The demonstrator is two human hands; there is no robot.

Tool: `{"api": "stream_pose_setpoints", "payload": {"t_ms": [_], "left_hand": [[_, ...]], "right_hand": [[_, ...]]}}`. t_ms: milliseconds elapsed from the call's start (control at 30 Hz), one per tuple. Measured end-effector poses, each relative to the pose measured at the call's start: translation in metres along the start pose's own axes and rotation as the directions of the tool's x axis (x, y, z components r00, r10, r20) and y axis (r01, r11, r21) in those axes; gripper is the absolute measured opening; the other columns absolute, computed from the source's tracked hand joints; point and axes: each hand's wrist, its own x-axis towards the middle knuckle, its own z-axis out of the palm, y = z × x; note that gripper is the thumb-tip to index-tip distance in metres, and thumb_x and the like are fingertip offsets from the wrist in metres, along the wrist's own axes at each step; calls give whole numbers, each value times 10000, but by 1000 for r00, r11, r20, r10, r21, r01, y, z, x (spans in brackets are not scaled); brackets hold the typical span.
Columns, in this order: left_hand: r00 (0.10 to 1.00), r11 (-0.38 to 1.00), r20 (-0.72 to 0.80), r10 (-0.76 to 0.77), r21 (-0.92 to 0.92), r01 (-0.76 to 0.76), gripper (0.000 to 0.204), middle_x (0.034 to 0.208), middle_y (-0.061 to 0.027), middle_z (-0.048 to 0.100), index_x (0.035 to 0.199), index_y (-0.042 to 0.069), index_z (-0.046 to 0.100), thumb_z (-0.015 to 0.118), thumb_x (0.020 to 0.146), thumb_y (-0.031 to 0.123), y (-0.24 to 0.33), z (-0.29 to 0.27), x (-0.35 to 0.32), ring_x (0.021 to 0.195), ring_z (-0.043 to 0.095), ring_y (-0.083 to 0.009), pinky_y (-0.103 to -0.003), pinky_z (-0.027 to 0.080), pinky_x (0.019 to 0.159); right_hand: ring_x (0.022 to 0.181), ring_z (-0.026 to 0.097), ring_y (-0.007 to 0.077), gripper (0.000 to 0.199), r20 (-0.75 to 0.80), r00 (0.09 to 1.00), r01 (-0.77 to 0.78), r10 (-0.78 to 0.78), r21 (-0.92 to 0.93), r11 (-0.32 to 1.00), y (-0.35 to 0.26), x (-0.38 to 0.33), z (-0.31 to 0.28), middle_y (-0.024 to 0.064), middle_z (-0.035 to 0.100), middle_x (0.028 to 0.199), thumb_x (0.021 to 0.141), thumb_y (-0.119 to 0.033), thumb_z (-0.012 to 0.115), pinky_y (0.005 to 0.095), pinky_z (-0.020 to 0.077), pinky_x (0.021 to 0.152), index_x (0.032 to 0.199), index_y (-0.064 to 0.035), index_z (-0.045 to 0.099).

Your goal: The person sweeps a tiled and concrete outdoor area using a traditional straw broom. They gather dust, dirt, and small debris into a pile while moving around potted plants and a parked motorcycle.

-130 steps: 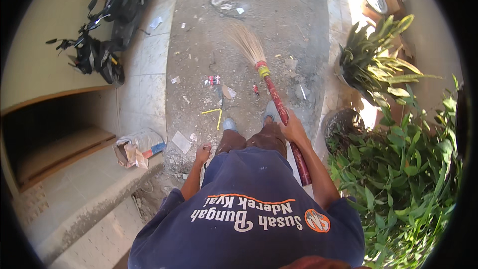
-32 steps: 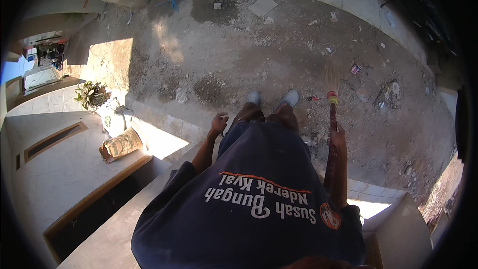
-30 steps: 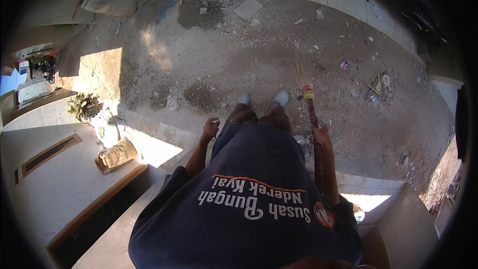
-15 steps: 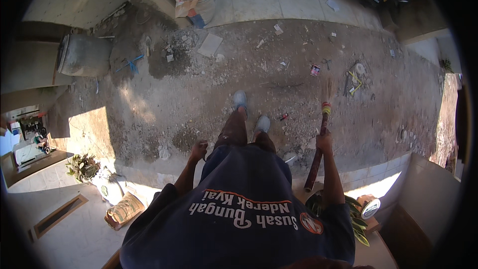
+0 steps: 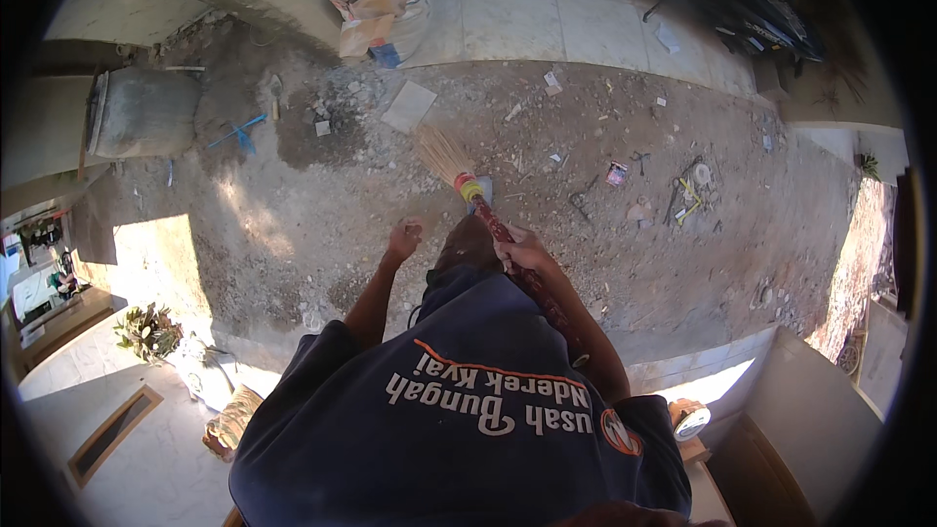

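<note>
A broom with pale straw bristles, red and yellow binding and a dark red handle slants across in front of me. My right hand is wrapped round the handle, whose upper end runs back along my right forearm. The bristles point far left, over the dirt by a flat square tile. Part of a grey shoe shows behind the binding. My left hand hangs apart from the broom, left of my leg, with its fingers curled in and nothing visible in it.
Rubble and scraps lie on the dirt ground. An open sack stands on the far tiled ledge. At left are a large grey tub and a blue tool-like thing. Yellow and dark pieces lie at right. A potted plant stands near left.
My right hand has swung the broom from the right to the middle, and its bristles now point far left. My left hand has risen forward, away from my body.
</note>
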Motion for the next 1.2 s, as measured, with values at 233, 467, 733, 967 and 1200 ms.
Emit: {"api": "stream_pose_setpoints", "payload": {"t_ms": [233,467,733,967,1200], "left_hand": [[986,986,-30,162,-26,-162,272,932,-42,639,1183,124,586,553,917,171,69,-59,42,717,637,-132,-269,500,555],[925,926,-49,-376,-16,376,247,795,-51,649,1108,102,630,619,879,194,3,-73,32,594,609,-144,-296,504,496],[934,935,44,-354,21,353,260,805,-68,647,1089,93,633,619,868,229,15,-18,54,585,618,-159,-310,490,468],[987,996,139,-86,40,81,278,930,-46,635,1153,96,584,560,888,178,65,5,115,699,630,-152,-305,510,545],[994,999,101,29,-47,-25,284,907,-99,667,1124,45,607,592,881,190,68,-2,102,682,640,-182,-317,515,564]], "right_hand": [[477,528,127,383,-25,1000,-1,1,31,1000,-62,164,2,37,553,659,859,-90,645,293,456,419,1224,-33,544],[420,527,167,275,-587,809,-83,19,-82,993,-15,57,-222,68,530,586,824,-82,606,343,446,357,1084,6,585],[430,523,154,618,-623,782,-84,-11,-123,989,-41,-76,-163,57,539,609,783,-71,646,326,435,369,1377,-60,474],[491,558,143,538,-257,963,30,-75,-174,984,-1,-5,-97,83,612,712,823,-118,678,329,470,425,1341,-90,536],[484,608,202,374,-607,794,-206,12,-252,946,62,-12,-250,123,611,644,776,-125,648,362,482,435,1116,27,614]]}}
